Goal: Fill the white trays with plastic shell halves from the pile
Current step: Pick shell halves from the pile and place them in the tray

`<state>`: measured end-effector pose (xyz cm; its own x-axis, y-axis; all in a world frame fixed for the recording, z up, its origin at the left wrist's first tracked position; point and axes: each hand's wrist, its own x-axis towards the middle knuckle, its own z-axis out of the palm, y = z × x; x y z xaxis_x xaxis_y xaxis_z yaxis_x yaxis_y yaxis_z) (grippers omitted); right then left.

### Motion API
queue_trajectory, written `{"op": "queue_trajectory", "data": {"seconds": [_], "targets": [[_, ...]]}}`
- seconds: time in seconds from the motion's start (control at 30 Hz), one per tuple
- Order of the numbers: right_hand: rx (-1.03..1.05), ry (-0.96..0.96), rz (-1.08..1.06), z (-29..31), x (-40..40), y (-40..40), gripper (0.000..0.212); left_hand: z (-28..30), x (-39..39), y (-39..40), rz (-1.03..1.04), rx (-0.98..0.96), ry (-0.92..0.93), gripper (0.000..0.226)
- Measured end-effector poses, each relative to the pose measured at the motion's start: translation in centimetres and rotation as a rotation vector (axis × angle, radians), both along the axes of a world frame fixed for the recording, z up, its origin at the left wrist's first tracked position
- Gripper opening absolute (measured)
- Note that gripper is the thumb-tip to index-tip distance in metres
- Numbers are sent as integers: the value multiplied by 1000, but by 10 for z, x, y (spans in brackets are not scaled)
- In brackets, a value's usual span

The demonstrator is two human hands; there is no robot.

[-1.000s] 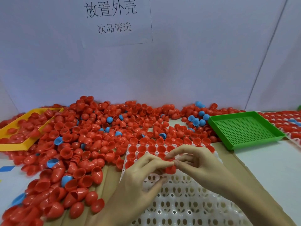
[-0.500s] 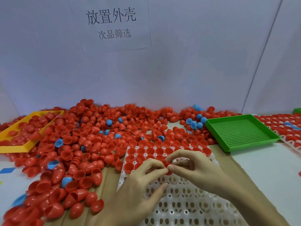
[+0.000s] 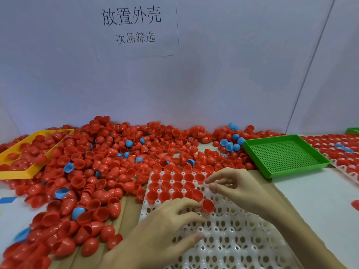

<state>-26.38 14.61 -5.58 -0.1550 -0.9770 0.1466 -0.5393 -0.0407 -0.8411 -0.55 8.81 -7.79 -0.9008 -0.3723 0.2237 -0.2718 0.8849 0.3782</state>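
At the left hand's fingers [image 3: 191, 205], seemingly touching, a red shell half [image 3: 207, 206].

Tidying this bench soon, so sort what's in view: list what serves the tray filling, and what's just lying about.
In use: white tray, red shell at the left hand fingertips, right hand, pile, filled tray far right.
Lying about: green tray, yellow tray, wall sign.

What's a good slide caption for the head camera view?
Left hand sets a red shell half into the white tray, right hand hovering beside.
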Motion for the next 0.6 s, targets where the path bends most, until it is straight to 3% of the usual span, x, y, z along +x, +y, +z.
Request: {"op": "queue_trajectory", "data": {"seconds": [0.13, 0.27, 0.33, 0.6], "targets": [[1, 198, 174, -2, 3, 4, 23, 0, -2, 0, 18, 0, -32, 50], [-14, 216, 216, -5, 7, 6, 41, -2, -1, 1, 5, 7, -25, 47], [-40, 262, 229, -5, 9, 8, 40, -1, -1, 0, 0, 20, -23, 46], [-172, 337, -34, -5, 14, 0, 23, -3, -3, 1, -40, 20, -61, 66]]}}
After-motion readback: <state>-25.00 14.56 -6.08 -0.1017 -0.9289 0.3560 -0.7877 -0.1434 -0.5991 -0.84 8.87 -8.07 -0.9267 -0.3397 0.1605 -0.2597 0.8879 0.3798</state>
